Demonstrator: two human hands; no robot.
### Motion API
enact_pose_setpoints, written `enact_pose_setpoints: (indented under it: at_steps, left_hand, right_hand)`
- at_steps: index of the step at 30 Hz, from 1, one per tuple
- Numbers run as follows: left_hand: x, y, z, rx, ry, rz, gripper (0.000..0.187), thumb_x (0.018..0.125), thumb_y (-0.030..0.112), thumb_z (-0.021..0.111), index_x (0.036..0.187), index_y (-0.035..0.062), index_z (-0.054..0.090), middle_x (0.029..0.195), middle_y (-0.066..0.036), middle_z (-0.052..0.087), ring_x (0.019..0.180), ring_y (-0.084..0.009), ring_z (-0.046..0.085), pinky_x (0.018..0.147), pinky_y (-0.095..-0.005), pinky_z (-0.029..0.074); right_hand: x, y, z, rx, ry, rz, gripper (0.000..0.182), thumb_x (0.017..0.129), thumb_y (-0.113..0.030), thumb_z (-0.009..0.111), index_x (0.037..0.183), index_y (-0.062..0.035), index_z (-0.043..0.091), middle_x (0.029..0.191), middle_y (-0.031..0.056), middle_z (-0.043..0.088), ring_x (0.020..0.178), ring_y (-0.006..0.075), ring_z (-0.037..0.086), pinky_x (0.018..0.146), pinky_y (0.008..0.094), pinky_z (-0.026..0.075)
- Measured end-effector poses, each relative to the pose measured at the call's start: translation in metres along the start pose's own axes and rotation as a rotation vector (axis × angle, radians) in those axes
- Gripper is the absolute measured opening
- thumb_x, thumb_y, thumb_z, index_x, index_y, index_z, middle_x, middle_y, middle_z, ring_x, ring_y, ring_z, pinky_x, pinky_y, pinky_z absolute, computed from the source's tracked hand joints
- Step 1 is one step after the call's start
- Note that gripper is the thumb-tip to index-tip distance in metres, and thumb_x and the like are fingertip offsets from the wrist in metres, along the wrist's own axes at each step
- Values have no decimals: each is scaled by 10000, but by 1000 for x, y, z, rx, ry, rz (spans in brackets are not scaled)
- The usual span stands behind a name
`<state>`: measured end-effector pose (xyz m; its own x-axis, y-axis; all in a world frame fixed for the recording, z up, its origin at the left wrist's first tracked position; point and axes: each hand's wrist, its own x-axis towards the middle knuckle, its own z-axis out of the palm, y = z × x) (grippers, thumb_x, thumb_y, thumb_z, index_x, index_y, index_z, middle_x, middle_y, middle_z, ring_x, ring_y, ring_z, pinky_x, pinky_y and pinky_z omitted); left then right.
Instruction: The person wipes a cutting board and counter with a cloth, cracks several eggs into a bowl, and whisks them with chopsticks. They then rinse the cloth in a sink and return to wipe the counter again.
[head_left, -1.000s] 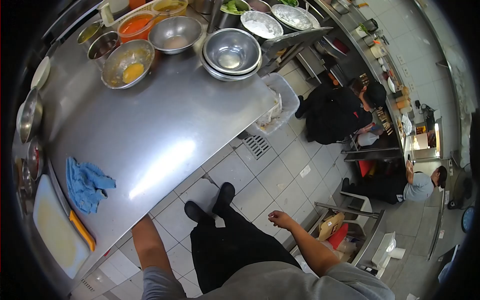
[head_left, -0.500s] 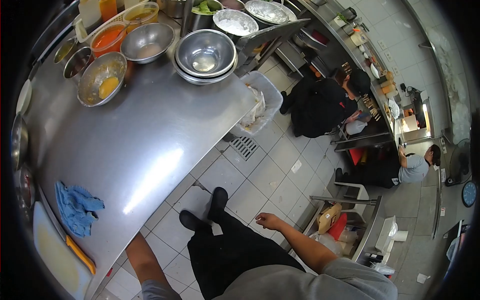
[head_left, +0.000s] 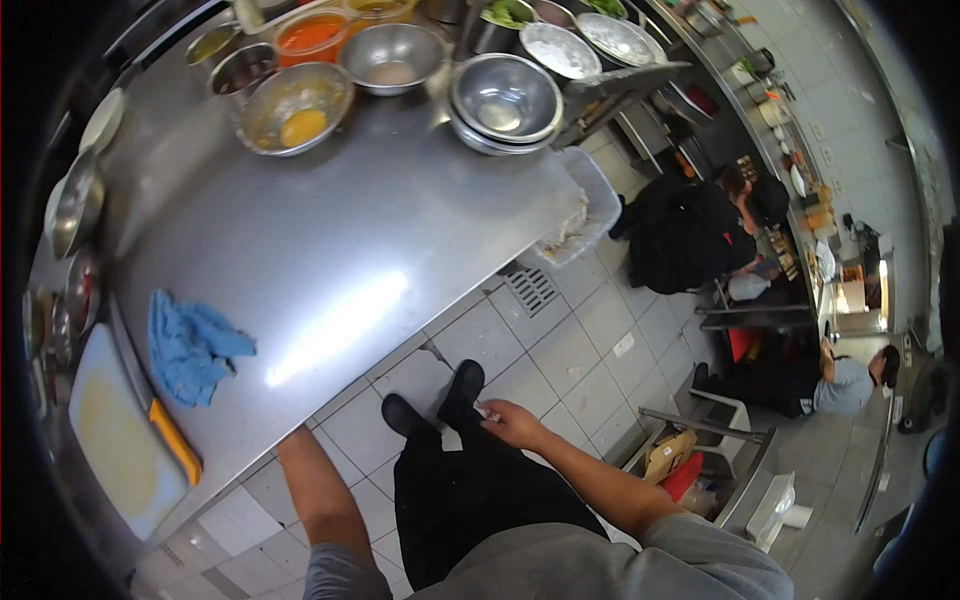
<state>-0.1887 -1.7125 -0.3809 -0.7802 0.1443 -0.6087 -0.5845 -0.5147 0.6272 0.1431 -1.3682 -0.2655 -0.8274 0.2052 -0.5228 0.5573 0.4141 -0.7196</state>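
My left forearm (head_left: 318,490) reaches in under the front edge of the steel table (head_left: 190,240), and the tabletop hides that hand and its fingers. Above the floor in front of my legs, my right hand (head_left: 512,423) is closed, with a small whitish bit at the fingertips that I cannot identify. On the tabletop, beyond my left arm, lies a crumpled blue cloth (head_left: 195,350). A knife with an orange handle (head_left: 175,440) rests along a white, yellow-stained cutting board (head_left: 115,430) at the left.
Along the far side stand a metal bowl with yellow liquid (head_left: 262,112), stacked steel bowls (head_left: 505,95) and an orange sauce tub (head_left: 312,38). A plastic bin (head_left: 590,205) sits beyond the table's corner, near a floor drain (head_left: 530,290). Two people (head_left: 680,235) (head_left: 840,385) are at the right.
My view has turned, so the table and its things sit further right and higher. My right hand has moved in closer to my legs, and a whitish bit now shows at its fingertips.
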Motion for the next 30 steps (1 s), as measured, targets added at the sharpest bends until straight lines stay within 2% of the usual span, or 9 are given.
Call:
enact_pose_setpoints:
  at_steps: [2, 6, 8, 10, 12, 14, 15, 20, 30]
  left_hand:
    - [-19, 0, -13, -79, 40, 36, 464, 991, 368, 501, 1315, 36, 532, 1249, -145, 618, 1131, -282, 593, 918, -434, 512]
    - [-50, -10, -17, -248, 134, 124, 459, 992, 363, 501, 1315, 39, 532, 1242, -142, 623, 1127, -278, 595, 914, -433, 514]
    - [-63, -1, -50, -338, 194, 171, 456, 993, 361, 501, 1316, 40, 532, 1239, -140, 626, 1124, -276, 596, 912, -432, 515]
    - [-99, -9, -50, -219, 76, 240, 415, 1024, 354, 462, 1316, 61, 506, 1258, -104, 603, 1091, -248, 603, 886, -407, 528]
    - [-145, -25, -82, -199, -49, 120, 431, 984, 394, 522, 1278, 80, 525, 1296, -112, 573, 1072, -279, 607, 834, -408, 545]
    - [-195, -44, -101, -169, -136, 47, 565, 883, 505, 628, 1302, 143, 511, 1334, -128, 542, 1137, -336, 587, 800, -433, 571]
    - [-223, -51, -105, -209, -150, -39, 575, 852, 474, 665, 1289, 132, 516, 1319, -132, 544, 1120, -359, 592, 779, -438, 575]
    - [-337, -101, -124, -418, -281, -332, 590, 761, 417, 768, 1234, 124, 573, 1349, -153, 511, 1135, -419, 581, 757, -439, 602]
    - [-379, -115, -80, -459, -262, -343, 716, 717, 533, 755, 1221, 56, 580, 1327, -178, 513, 1102, -396, 601, 669, -396, 607]
  right_hand:
    - [42, -55, 22, -124, -34, -241, 413, 897, -247, 666, 1263, -77, 579, 1165, 157, 615, 1022, 312, 627, 894, 368, 508]
    - [109, -167, 75, -319, 9, -732, 443, 890, -262, 642, 1273, -53, 570, 1157, 173, 610, 1065, 368, 585, 985, 451, 447]
    - [129, -203, 98, -476, -203, -699, 445, 900, -257, 627, 1289, -55, 554, 1217, 189, 576, 1116, 372, 557, 995, 459, 439]
    - [146, -230, 121, -653, -414, -679, 447, 910, -252, 612, 1305, -57, 538, 1276, 205, 543, 1167, 375, 529, 1004, 466, 430]
    - [169, -232, 147, -528, -246, -742, 453, 896, -270, 599, 1289, -57, 532, 1216, 194, 579, 1157, 360, 535, 1009, 471, 425]
    - [203, -197, 183, -550, 117, -987, 398, 922, -297, 557, 1233, -49, 553, 1082, 145, 639, 1052, 301, 598, 969, 440, 455]
    - [203, -196, 201, -544, 82, -1016, 398, 922, -297, 557, 1233, -49, 553, 1082, 145, 639, 1052, 301, 598, 969, 440, 455]
    - [227, -176, 192, -319, -23, -1001, 391, 930, -303, 547, 1230, -52, 554, 1057, 135, 641, 1026, 292, 603, 946, 433, 464]
    - [255, -143, 202, 62, -60, -820, 379, 945, -314, 527, 1223, -58, 556, 1006, 115, 645, 972, 274, 612, 900, 417, 483]
